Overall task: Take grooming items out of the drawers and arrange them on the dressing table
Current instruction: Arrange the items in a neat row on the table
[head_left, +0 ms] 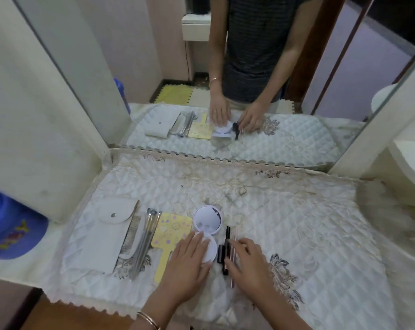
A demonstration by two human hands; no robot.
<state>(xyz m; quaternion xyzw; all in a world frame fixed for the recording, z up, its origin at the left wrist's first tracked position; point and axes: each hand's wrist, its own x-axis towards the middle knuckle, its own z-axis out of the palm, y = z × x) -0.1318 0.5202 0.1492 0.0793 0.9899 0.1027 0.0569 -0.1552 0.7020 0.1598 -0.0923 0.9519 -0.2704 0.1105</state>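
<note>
One compact point(207, 221) under left hand point(188, 262) fingers point(198, 238), black tube point(227, 233) touching right hand point(249, 264)

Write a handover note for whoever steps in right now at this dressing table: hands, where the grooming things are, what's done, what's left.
Left hand: flat, fingers straight, pressing the base of the open round white compact.
Right hand: fingertips resting on the black cosmetic tubes and thin pink pencil; no clear grip.
Row on the quilted white table cover, left to right: white snap pouch, metal comb, bundle of metal tools, yellow paddle-shaped hand mirror, compact, tubes, pencil.
Done: these are out and lined up.
Left: probably straighten tubes and pencil; drawers are out of view, so check them.
</note>
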